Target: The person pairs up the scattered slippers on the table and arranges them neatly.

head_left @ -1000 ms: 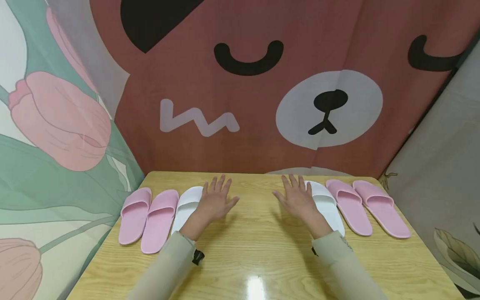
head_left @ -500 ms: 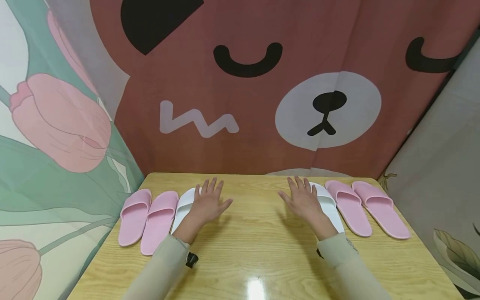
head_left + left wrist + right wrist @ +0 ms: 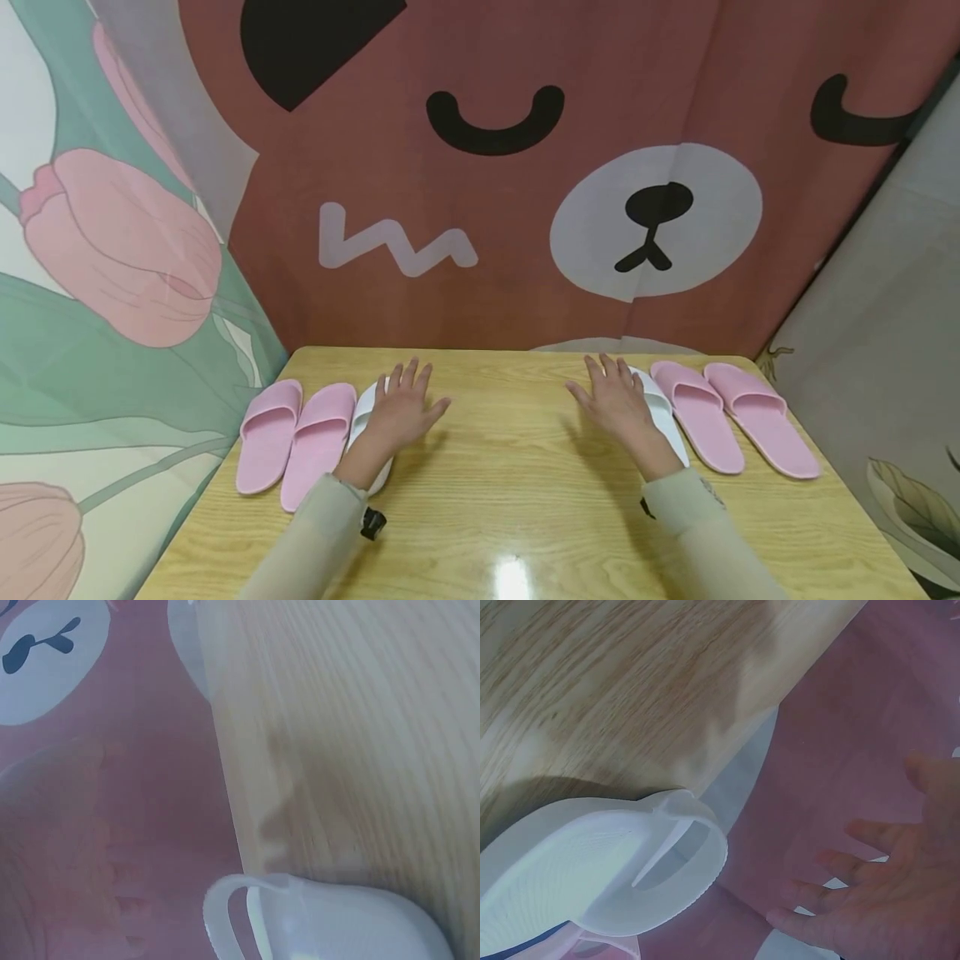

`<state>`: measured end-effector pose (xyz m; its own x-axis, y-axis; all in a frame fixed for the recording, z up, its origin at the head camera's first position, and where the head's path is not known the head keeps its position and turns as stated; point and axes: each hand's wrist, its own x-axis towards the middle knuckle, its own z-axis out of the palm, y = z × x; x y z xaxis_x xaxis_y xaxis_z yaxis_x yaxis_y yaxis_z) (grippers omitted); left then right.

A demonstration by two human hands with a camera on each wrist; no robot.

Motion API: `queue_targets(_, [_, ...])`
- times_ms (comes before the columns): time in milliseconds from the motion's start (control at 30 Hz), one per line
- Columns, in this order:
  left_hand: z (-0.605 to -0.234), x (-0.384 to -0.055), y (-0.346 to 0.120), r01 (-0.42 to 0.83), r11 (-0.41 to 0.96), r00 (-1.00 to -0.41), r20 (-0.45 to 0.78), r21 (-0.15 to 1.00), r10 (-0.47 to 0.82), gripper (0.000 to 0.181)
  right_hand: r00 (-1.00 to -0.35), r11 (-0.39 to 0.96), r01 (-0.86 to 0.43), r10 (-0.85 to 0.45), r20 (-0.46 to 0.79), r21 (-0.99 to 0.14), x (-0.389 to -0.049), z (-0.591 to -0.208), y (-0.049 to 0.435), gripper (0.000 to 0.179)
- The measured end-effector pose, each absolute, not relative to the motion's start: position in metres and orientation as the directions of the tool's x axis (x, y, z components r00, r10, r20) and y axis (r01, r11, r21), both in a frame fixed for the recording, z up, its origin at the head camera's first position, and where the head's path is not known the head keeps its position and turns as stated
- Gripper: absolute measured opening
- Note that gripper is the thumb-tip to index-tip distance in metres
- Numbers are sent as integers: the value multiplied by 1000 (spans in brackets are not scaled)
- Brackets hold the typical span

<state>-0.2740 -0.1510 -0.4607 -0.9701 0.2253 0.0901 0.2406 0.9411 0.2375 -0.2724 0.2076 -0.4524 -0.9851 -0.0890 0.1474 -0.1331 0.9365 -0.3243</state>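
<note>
Two white slippers (image 3: 663,423) partly behind left hand (image 3: 398,416) and right hand (image 3: 618,408), both wide, four pink slippers (image 3: 318,450) outermost.

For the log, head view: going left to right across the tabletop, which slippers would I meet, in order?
Outer left pink slipper → inner left pink slipper → left white slipper → right white slipper → inner right pink slipper → outer right pink slipper.

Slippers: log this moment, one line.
left hand: empty; right hand: empty; white slippers: one near each hand; pink slippers: two per side
</note>
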Motion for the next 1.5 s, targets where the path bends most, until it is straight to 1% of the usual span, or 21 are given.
queue_targets(433, [-463,-276,-161,221,944,-975,75,243,209,79,-991,936,-97,-58,124,-337,-274,-455,215,70])
queue_targets(833, [-467,-280,-168,188,949,-982,54,254,180,78,-990,935,-95,-53,130,-343,-278,-458,222,70])
queue_targets(1033, [-467,-281,-172,179,944,-984,71,276,166,77,-991,935,-85,-44,125,-344,-280,-460,228,71])
queue_targets(1200, [-468,-283,-176,169,951,-985,83,260,152,76,-993,936,-71,-34,111,-345,-283,-460,231,73])
queue_targets(1500, [-469,-285,-180,150,946,-988,77,287,133,76,-993,936,-63,-25,113,-347,-284,-460,236,69])
